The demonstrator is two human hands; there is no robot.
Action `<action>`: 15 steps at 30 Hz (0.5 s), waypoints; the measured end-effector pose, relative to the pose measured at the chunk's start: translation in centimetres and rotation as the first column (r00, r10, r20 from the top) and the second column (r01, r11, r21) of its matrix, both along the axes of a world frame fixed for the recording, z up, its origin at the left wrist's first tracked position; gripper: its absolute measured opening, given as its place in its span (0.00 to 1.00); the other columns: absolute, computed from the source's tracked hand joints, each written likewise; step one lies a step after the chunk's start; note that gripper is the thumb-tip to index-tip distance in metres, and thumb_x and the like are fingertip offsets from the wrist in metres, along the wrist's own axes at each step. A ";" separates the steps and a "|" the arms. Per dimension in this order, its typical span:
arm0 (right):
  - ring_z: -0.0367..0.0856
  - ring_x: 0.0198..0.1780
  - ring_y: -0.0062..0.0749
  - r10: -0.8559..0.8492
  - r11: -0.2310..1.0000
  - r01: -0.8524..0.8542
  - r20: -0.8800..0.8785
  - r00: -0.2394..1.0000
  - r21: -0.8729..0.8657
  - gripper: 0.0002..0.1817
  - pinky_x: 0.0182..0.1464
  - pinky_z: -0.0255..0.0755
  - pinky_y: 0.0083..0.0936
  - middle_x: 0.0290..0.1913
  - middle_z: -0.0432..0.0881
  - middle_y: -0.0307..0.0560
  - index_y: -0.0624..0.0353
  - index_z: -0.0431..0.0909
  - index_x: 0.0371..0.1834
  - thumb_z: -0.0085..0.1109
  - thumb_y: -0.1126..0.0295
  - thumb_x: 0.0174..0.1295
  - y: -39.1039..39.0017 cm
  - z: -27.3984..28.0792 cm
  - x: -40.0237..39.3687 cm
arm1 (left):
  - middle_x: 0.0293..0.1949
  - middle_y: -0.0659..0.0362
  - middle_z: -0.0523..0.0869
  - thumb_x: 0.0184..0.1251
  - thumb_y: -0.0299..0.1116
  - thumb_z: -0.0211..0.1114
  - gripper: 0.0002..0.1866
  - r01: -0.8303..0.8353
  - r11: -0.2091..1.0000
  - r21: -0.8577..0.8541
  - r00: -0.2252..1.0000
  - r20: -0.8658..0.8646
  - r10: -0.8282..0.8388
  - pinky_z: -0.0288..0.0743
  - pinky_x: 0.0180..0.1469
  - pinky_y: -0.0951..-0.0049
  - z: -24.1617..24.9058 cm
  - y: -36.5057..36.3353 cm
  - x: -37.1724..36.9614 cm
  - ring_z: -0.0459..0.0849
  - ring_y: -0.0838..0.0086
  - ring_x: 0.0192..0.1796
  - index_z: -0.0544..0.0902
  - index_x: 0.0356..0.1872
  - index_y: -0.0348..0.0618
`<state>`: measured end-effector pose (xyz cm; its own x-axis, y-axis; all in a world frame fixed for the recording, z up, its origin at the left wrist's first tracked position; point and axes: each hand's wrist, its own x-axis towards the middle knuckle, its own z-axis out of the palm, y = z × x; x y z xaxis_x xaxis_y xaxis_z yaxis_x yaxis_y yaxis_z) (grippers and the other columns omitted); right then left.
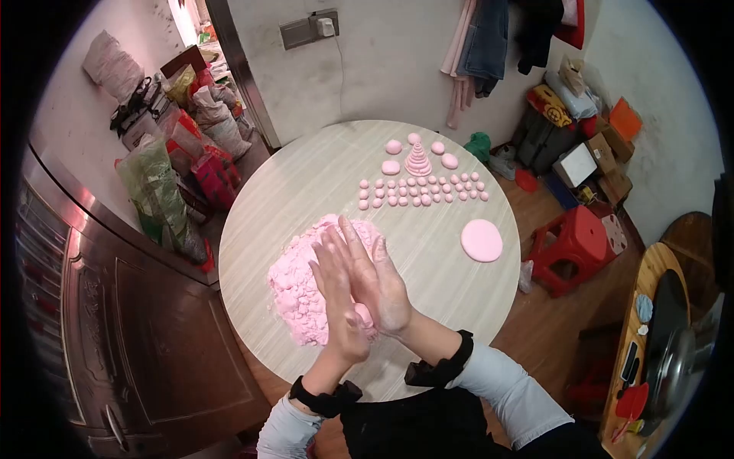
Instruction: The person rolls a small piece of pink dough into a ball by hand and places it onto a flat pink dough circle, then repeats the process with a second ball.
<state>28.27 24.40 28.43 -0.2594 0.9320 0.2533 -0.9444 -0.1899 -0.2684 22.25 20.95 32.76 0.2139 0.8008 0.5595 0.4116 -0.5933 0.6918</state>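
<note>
My left hand (336, 302) and my right hand (378, 283) are raised over the round table with fingers stretched out and palms facing each other. Between the palms, near their heels, a lump of pink dough (364, 315) shows partly; the rest of it is hidden. Below and to the left of my hands spreads a crumbly heap of pink dough (294, 287). Further right lies a flat pink disc (482, 240). Rows of small pink balls (413, 191) line the far side, behind them a tiered pink cone (418, 161) with several larger pink lumps around it.
The round table (260, 206) stands near a wall with a socket and plug (326, 27). Red stools (569, 245) and boxes (600, 157) are to the right, beside a wooden counter (638, 336). Filled bags (168, 191) and a brown door (153, 344) are on the left.
</note>
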 end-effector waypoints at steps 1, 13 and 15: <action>0.24 0.78 0.33 -0.007 1.000 0.007 -0.003 1.000 0.008 0.40 0.75 0.23 0.31 0.77 0.25 0.52 0.61 0.26 0.74 0.16 0.42 0.72 -0.2 0.6 0.6 | 0.75 0.47 0.35 0.68 0.66 0.20 0.46 0.007 1.000 0.008 1.000 -0.003 -0.007 0.25 0.73 0.53 0.5 -0.4 0.1 0.32 0.54 0.77 0.35 0.73 0.37; 0.31 0.78 0.37 -0.426 0.864 0.092 0.622 0.657 0.495 0.39 0.76 0.31 0.33 0.78 0.34 0.48 0.57 0.29 0.76 0.15 0.40 0.71 -3.4 0.3 3.2 | 0.74 0.41 0.39 0.66 0.67 0.29 0.43 0.252 0.896 0.365 0.956 -0.240 -0.171 0.21 0.69 0.38 2.4 -0.3 1.7 0.33 0.45 0.76 0.42 0.75 0.49; 0.35 0.78 0.37 -0.546 0.756 0.148 0.490 0.680 0.637 0.38 0.76 0.33 0.33 0.78 0.37 0.47 0.55 0.31 0.76 0.15 0.41 0.71 -4.2 3.7 4.5 | 0.75 0.42 0.40 0.66 0.65 0.33 0.41 0.173 0.918 0.357 0.980 -0.160 -0.122 0.22 0.68 0.37 1.0 1.0 0.9 0.34 0.44 0.76 0.46 0.75 0.52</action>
